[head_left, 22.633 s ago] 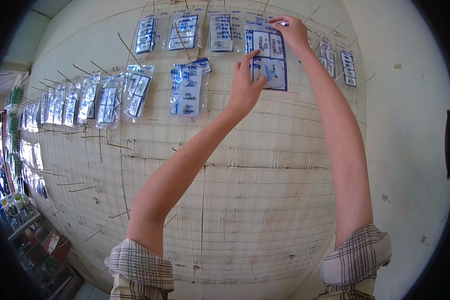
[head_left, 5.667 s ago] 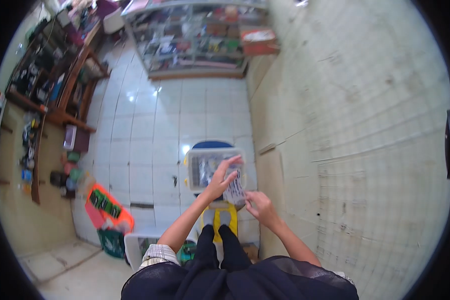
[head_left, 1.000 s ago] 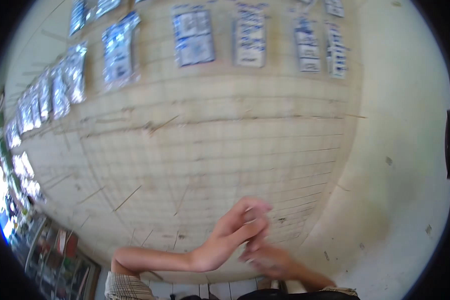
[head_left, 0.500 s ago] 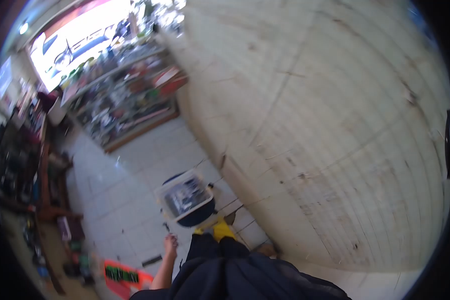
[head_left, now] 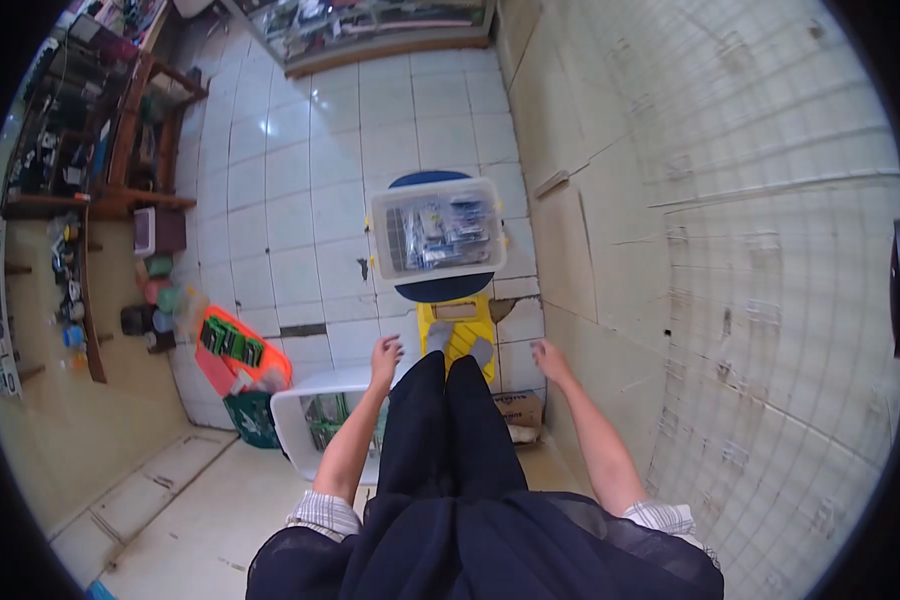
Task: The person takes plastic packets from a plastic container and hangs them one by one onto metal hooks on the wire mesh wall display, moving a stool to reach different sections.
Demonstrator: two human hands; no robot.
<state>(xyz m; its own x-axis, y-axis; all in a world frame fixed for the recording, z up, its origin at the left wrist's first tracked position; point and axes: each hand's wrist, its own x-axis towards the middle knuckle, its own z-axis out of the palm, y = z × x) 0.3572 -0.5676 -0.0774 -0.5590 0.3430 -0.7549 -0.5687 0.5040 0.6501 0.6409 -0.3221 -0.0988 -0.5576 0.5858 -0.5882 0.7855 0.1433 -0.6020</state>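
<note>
My left hand (head_left: 386, 360) hangs beside my left knee, its fingers loosely bent and apart, with nothing in it. On the other side my right hand (head_left: 548, 360) is held near the wall, empty, fingers apart. In front of my feet a clear plastic bin (head_left: 382, 262) rests on a round dark blue stool (head_left: 444, 290). Inside it lie several small clear packets (head_left: 448, 232) with blue and dark contents. My feet are on a yellow plastic step stool (head_left: 478, 325). Neither hand touches the bin.
By my left arm stands a white tub (head_left: 292, 420) holding green items. Left of it is an orange basket (head_left: 275, 362) with green-and-black pieces. A cardboard box (head_left: 518, 404) sits by the right wall (head_left: 610, 250). A glass display case (head_left: 370, 35) stands ahead; wooden shelving (head_left: 120, 190) lines the left.
My view has levelled and tilted down, so the bin appears higher and further right. My right hand has come into view, along with the white tub.
</note>
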